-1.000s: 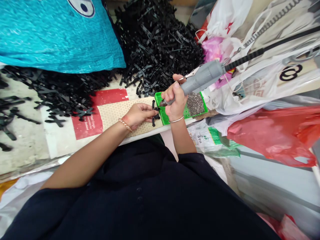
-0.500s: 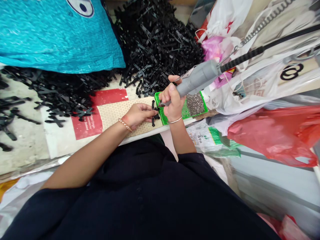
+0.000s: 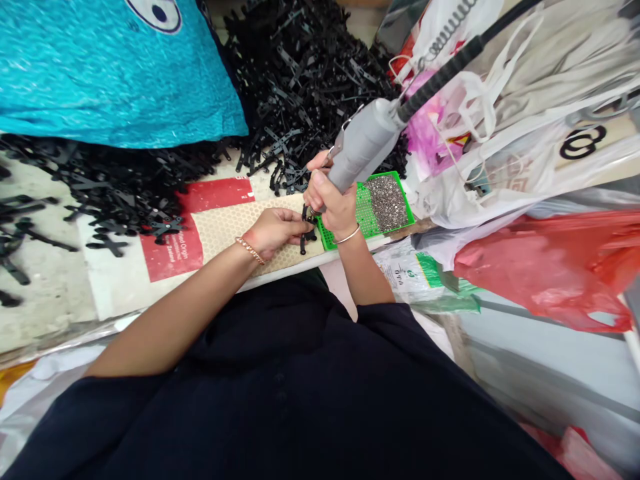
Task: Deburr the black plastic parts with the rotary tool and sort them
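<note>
My left hand (image 3: 279, 231) pinches a small black plastic part (image 3: 303, 248) over the beige dotted mat (image 3: 225, 223). Wrapped around a grey electric screwdriver (image 3: 363, 143) is my right hand (image 3: 334, 203), with the tool slanting down to the left. Its tip is close to the black part; fingers hide whether the two touch. Just right of the part lies a green perforated tray (image 3: 360, 212), holding a heap of small metal screws (image 3: 389, 202) at its right end.
A large pile of black plastic parts (image 3: 310, 87) covers the back of the table, with more at left. A turquoise bag (image 3: 115, 73) lies on them. Plastic bags crowd the right, including a red bag (image 3: 545, 267). A black cable (image 3: 445, 73) runs up from the screwdriver.
My right hand and the screwdriver have shifted left toward the black part, and the tool now stands more steeply. My left hand keeps its pinch almost in place.
</note>
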A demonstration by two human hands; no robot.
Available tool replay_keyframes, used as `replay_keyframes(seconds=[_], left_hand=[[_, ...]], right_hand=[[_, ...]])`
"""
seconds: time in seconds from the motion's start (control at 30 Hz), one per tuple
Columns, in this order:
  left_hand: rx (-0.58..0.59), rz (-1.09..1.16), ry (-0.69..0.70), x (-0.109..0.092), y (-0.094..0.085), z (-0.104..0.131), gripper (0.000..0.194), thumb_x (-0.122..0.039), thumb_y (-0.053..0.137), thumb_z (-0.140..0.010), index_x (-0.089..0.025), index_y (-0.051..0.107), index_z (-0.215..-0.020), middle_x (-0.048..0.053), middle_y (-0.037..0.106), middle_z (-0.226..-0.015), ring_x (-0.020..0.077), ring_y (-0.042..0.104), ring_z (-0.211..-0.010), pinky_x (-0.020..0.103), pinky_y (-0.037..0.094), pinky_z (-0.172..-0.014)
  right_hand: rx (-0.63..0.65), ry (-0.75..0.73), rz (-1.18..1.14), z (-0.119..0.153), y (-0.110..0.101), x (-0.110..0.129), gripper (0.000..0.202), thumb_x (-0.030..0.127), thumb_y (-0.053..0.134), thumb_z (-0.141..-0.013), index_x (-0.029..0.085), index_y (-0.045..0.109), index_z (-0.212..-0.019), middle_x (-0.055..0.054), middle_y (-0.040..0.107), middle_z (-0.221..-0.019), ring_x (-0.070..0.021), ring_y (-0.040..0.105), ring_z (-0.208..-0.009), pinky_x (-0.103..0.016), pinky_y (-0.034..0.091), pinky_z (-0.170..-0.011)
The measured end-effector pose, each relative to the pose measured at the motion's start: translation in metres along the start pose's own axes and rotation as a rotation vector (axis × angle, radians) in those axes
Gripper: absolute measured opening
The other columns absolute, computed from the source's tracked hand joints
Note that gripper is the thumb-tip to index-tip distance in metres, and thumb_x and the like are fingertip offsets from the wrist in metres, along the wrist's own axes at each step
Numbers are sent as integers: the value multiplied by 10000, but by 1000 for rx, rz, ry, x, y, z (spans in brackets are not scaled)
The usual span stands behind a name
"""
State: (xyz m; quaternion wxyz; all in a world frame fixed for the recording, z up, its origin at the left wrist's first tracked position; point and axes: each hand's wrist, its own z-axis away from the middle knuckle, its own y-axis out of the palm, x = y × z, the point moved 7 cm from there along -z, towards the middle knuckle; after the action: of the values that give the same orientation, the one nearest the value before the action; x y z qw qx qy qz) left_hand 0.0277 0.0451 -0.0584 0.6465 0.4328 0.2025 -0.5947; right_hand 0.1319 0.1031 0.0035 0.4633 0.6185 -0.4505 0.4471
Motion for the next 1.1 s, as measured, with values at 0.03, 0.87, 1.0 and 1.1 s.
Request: replay_keyframes(seconds=[0.03,0.87,1.0,1.1], left_hand=[[-5,4,0,0,0,0,339,-236,1028,-524,-121,740,-660,43,725,-687,149,682,-613,281,583,-617],[-192,182,396,-44,12,64,333,-371,976,-706,-197,697,-762,21,772,-878,188,738,-917,315,588,-887],[-177,215,515,-47,11,63,306,-350,986,-700,-201,722,-738,18,781,-888,181,725,-927,309,568,-915],[-150,248,589,-49,13,62,314,-367,1007,-685,-189,760,-760,25,786,-884,166,717,-875,289,566,-876]], right_hand=[[7,1,3,-1,1,-1,547,772,735,-818,281,605,-1021,106,411,-562,-117,432,-464,-310,452,-490],[14,49,212,60,-31,34,586,478,961,-728,289,678,-1204,57,714,-851,-128,651,-699,-326,648,-761],[-16,41,214,59,-29,24,655,498,968,-716,270,673,-1255,54,730,-862,-107,628,-661,-306,637,-748],[-39,4,293,58,-28,26,686,550,950,-727,256,674,-1282,36,743,-871,-118,634,-683,-310,631,-744]])
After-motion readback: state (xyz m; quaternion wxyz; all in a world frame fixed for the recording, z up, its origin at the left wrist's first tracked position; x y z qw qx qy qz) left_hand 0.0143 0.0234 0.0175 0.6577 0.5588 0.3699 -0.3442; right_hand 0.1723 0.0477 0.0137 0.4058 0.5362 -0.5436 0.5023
